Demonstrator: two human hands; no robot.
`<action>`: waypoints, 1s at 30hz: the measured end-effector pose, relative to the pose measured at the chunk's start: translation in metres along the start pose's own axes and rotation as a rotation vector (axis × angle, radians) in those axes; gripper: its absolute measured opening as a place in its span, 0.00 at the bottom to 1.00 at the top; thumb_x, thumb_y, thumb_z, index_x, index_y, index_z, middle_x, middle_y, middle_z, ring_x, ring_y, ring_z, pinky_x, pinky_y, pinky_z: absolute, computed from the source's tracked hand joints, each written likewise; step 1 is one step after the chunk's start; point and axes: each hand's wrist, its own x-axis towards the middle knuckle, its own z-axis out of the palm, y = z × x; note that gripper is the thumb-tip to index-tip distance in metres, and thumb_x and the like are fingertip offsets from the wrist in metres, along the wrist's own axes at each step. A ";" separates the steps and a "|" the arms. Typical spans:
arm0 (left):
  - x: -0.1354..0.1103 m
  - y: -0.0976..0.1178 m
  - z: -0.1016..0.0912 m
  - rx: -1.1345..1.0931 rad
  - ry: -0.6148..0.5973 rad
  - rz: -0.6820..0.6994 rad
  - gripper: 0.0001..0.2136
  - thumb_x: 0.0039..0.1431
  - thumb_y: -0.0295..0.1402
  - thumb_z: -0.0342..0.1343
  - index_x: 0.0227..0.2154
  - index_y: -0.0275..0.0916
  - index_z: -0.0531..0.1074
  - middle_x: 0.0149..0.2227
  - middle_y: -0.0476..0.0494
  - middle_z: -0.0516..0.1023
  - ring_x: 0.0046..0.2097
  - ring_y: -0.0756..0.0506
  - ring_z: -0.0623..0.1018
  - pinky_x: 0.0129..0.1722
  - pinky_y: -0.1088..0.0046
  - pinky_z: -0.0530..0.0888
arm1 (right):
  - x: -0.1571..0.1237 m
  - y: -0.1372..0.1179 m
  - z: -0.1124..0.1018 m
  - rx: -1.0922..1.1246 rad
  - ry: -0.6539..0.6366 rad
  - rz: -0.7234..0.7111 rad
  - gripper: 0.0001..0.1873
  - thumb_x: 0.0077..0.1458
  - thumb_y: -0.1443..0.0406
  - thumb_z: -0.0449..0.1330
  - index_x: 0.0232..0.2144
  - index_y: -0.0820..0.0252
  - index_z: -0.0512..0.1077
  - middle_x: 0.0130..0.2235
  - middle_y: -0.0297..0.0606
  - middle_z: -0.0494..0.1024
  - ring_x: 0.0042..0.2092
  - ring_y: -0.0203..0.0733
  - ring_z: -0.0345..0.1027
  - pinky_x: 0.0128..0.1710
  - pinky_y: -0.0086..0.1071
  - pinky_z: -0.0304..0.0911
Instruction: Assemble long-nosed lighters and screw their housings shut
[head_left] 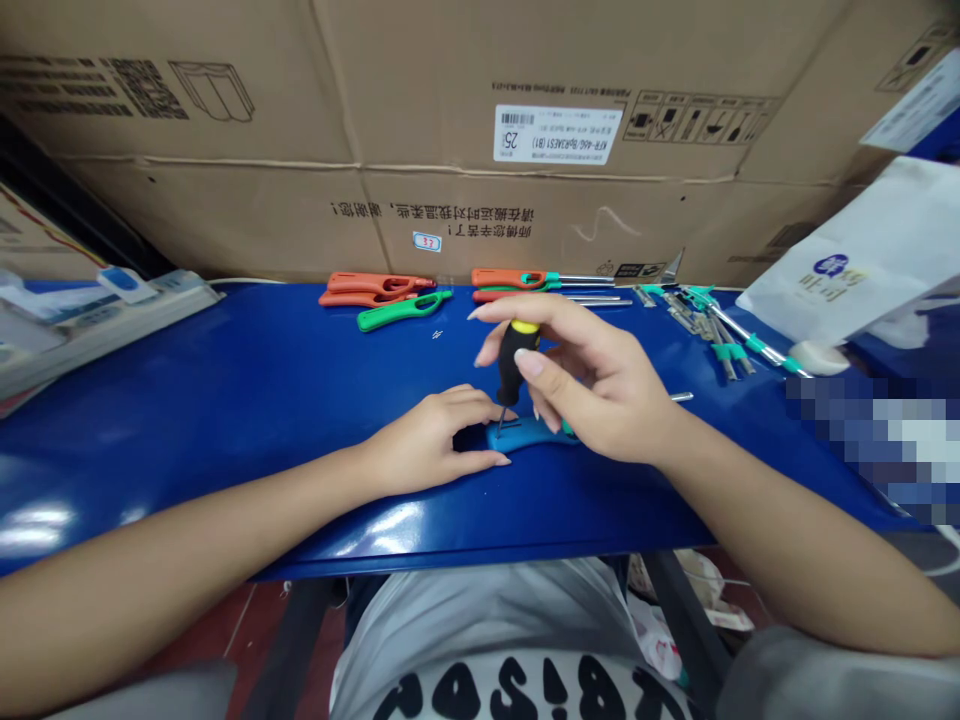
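A blue long-necked lighter [525, 434] lies flat on the blue tabletop, its metal tube pointing right and partly covered by my right hand [592, 375]. That hand grips a black screwdriver [513, 362] with a yellow end, held nearly upright. The screwdriver's thin shaft comes down at the left end of the blue handle; whether a screw sits under its tip is too small to tell. My left hand [439, 440] is closed round the handle's left end, thumb on the near side and fingers on the far side.
Orange lighter handles [375, 289] and a green handle [403, 311] lie at the back. Lighters with metal tubes [540, 278] are beside them. Several loose lighter parts [709, 325] are heaped right, near a white bag [847, 260]. Tiny screws [437, 335] lie mid-table. Cardboard [420, 130] stands behind.
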 end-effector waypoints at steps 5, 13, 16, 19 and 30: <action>0.000 0.000 0.001 0.015 0.022 0.023 0.14 0.61 0.38 0.64 0.47 0.40 0.75 0.44 0.43 0.80 0.48 0.42 0.78 0.51 0.64 0.74 | 0.000 0.007 0.000 -0.227 0.171 -0.119 0.14 0.60 0.61 0.64 0.48 0.57 0.74 0.46 0.41 0.80 0.43 0.43 0.76 0.40 0.34 0.74; 0.000 -0.002 0.001 0.016 0.032 0.034 0.13 0.60 0.37 0.65 0.45 0.38 0.75 0.44 0.42 0.80 0.48 0.42 0.78 0.51 0.64 0.74 | -0.001 0.003 -0.001 -0.180 -0.003 -0.112 0.17 0.69 0.63 0.51 0.57 0.57 0.69 0.48 0.40 0.80 0.40 0.37 0.76 0.37 0.31 0.73; 0.000 -0.002 0.002 0.017 0.053 0.045 0.13 0.59 0.36 0.66 0.45 0.38 0.75 0.43 0.44 0.80 0.47 0.42 0.78 0.50 0.65 0.74 | -0.003 0.008 0.000 -0.393 0.172 -0.231 0.11 0.63 0.60 0.61 0.46 0.58 0.75 0.36 0.37 0.81 0.34 0.37 0.74 0.35 0.30 0.71; 0.000 0.000 0.002 0.020 0.048 0.029 0.14 0.59 0.37 0.66 0.46 0.38 0.75 0.42 0.44 0.80 0.45 0.43 0.78 0.49 0.66 0.75 | -0.003 0.009 0.000 -0.479 0.209 -0.263 0.12 0.64 0.60 0.59 0.46 0.59 0.75 0.37 0.39 0.81 0.39 0.41 0.76 0.38 0.32 0.71; 0.000 -0.001 0.002 0.023 0.035 0.025 0.16 0.60 0.38 0.66 0.48 0.39 0.75 0.43 0.44 0.80 0.45 0.44 0.78 0.49 0.67 0.74 | 0.001 0.010 -0.007 -0.386 0.140 -0.204 0.13 0.64 0.57 0.60 0.46 0.58 0.75 0.42 0.41 0.81 0.44 0.44 0.76 0.45 0.37 0.73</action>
